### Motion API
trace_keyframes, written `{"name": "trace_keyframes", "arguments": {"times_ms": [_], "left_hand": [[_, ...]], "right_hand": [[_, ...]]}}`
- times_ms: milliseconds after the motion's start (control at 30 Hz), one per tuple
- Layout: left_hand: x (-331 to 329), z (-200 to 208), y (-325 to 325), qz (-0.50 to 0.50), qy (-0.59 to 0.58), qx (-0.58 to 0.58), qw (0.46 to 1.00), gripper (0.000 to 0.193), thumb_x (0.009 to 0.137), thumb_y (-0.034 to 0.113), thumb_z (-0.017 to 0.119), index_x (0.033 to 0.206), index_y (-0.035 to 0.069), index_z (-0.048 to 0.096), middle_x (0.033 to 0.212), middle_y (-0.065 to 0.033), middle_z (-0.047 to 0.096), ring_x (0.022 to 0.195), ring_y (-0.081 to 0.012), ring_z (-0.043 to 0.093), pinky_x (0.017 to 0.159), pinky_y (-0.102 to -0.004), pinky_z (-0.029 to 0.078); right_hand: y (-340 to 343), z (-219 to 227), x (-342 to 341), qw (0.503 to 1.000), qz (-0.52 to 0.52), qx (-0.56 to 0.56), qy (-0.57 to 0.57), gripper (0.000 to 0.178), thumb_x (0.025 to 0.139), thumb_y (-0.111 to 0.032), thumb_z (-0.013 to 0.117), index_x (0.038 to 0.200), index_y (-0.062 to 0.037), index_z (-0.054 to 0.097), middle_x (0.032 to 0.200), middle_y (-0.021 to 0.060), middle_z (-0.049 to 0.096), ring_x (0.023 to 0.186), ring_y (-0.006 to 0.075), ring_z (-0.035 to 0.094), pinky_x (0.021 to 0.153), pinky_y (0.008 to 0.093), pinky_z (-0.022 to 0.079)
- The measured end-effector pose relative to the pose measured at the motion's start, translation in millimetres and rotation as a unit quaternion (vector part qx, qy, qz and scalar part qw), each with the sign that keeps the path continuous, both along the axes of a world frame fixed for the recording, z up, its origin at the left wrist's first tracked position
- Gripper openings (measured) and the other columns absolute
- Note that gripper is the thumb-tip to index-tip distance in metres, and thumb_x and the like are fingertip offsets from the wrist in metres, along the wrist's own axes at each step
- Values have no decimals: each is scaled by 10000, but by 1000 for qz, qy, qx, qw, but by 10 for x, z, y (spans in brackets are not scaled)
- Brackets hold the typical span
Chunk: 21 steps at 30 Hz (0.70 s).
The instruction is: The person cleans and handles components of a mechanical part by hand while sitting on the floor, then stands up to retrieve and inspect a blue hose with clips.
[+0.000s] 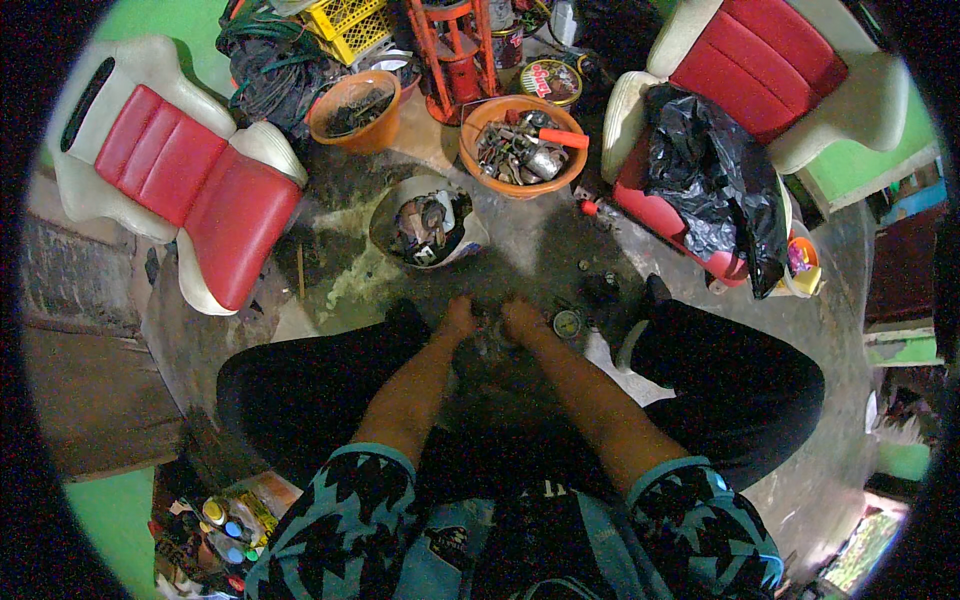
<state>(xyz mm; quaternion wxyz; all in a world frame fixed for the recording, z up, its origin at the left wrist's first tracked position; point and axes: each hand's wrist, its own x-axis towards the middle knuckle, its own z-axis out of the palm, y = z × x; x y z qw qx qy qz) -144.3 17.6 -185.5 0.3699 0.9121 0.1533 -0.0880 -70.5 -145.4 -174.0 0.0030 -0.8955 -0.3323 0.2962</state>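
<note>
My left hand (459, 317) and my right hand (522, 320) are close together, low over the floor between my bent legs. The fingers of both look curled in. Whatever they hold is too dark and small to make out. Just right of my right hand lies a round dial-like piece (567, 323) with a pale face. A pale cloth or paper (612, 362) lies by my right leg. Ahead and to the left of my hands, a whitish bowl-shaped container (468, 251) holds metal parts and scraps.
An orange basin (522, 190) of metal parts and a red-handled tool (563, 138) stands ahead, beside another orange basin (356, 142) and an orange metal frame (450, 70). Red-and-white seats flank me, left (215, 215) and right (760, 60). A black plastic bag (715, 180) covers the right one.
</note>
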Motion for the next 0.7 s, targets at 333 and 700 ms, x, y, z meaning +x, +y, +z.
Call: {"name": "trace_keyframes", "arguments": {"times_ms": [333,700], "left_hand": [[505,315,-259,-24,-63,-43,997,390,702,181,784,1032,11,666,977,-199,687,906,-376,663,845,-439,520],[1092,1956,370,106,-287,-133,943,254,727,104,807,908,4,661,843,-122,690,787,-202,650,761,-343,504]], "right_hand": [[-719,-777,789,909,-220,331,125,384,706,-115,732,1056,-3,623,1103,204,627,1051,317,612,872,472,490],[-96,1572,1614,778,-206,557,203,261,804,-65,764,1005,59,654,792,86,689,665,165,656,600,296,537]]}}
